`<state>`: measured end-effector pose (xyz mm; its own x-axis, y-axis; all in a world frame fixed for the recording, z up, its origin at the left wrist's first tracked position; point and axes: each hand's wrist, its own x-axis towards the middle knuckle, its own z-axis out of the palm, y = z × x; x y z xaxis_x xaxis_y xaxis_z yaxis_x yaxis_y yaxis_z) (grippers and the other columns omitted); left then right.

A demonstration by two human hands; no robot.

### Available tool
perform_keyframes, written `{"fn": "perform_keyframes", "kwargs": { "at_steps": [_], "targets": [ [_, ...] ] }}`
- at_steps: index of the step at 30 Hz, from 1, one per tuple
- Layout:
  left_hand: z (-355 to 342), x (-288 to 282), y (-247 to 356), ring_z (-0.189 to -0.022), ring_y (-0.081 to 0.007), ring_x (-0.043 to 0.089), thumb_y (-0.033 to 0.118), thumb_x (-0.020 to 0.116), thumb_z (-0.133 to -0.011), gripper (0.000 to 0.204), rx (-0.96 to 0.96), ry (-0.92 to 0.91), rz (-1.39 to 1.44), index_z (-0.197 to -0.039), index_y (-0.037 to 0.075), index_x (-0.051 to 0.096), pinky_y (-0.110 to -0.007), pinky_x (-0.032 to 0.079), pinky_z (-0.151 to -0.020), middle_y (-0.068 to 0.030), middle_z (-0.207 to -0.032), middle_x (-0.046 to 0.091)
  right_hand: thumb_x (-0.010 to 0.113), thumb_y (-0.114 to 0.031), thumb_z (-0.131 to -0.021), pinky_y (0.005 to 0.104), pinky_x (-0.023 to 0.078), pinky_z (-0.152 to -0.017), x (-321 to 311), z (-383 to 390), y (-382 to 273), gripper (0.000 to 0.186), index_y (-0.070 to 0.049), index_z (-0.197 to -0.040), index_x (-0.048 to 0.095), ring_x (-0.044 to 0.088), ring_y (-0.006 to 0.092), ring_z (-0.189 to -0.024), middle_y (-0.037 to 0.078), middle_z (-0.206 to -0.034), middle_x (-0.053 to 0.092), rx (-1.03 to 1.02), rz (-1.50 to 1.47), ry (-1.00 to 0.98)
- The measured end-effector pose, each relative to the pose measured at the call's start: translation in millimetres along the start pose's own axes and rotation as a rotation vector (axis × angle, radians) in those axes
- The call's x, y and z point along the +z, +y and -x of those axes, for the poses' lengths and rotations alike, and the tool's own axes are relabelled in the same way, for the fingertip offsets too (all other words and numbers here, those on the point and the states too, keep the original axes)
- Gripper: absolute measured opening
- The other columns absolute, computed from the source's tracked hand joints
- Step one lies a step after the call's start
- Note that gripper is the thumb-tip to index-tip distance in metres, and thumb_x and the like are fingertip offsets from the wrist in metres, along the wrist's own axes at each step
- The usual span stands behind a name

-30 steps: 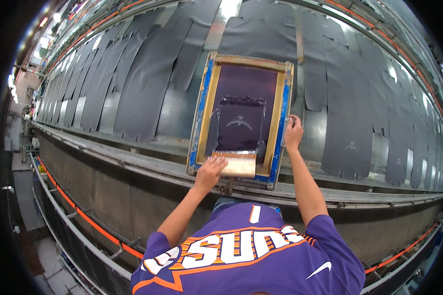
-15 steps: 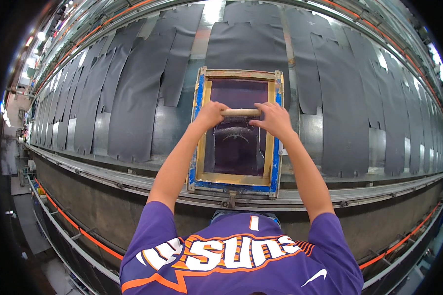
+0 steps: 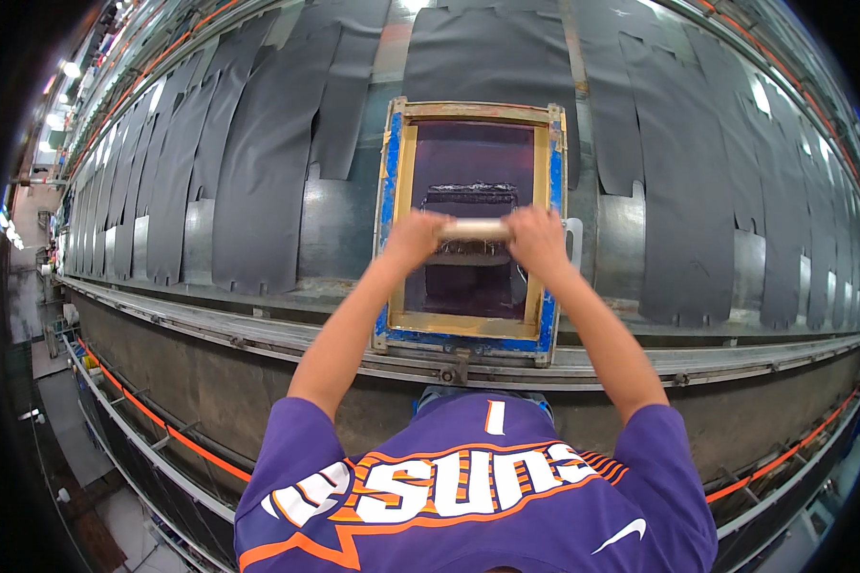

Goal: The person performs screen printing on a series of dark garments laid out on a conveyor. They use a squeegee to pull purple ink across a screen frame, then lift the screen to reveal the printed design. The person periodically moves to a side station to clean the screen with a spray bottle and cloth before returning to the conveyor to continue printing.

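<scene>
Grey cloth panels (image 3: pixel 268 162) are spread at left on the metal table (image 3: pixel 339 239). Inside the blue-edged screen frame (image 3: pixel 392 177), the wooden squeegee (image 3: pixel 475 229) is held at both ends, by the left hand (image 3: pixel 415 237) and right hand (image 3: pixel 540 241), fingers curled around it. Dark ink (image 3: pixel 473 193) is likely being spread; a steady, even stroke is called for. The squeegee's lower edge is blurred, and whatever lies beneath the frame is hidden.

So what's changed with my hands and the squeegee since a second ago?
Your right hand left the right side of the frame and took hold of the squeegee, which went from the near end to the far half, then back to about mid-frame. Your left hand still holds it; dark sheets still lie alongside.
</scene>
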<state>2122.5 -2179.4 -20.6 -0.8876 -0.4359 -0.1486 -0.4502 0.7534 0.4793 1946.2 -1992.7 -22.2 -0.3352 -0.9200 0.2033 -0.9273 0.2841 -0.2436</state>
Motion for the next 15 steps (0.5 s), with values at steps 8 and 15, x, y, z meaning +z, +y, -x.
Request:
{"fn": "perform_keyframes", "kwargs": {
  "at_steps": [8, 15],
  "targets": [
    [-17, 18, 1, -0.095, -0.0323, 0.068, 0.002, 0.065, -0.076, 0.036, 0.065, 0.040, -0.056, -0.105, 0.019, 0.077, -0.042, 0.054, -0.084, -0.0105, -0.100, 0.073, 0.072, -0.008, -0.074, 0.0426, 0.043, -0.091, 19, 12, 8, 0.037, -0.013, -0.110, 0.071, 0.063, 0.0265, -0.105, 0.007, -0.107, 0.069, 0.156, -0.112, -0.169],
    [114, 41, 27, -0.105, -0.0285, 0.067, -0.006, 0.062, -0.073, 0.041, 0.129, 0.141, 0.070, -0.109, 0.011, 0.073, -0.039, 0.054, -0.092, -0.0085, -0.111, 0.072, 0.083, -0.018, -0.070, 0.0419, 0.043, -0.097, -4, 99, -27, 0.046, -0.007, -0.112, 0.068, 0.061, 0.0280, -0.109, 0.009, -0.116, 0.067, 0.016, -0.489, -0.077]
  ]
}}
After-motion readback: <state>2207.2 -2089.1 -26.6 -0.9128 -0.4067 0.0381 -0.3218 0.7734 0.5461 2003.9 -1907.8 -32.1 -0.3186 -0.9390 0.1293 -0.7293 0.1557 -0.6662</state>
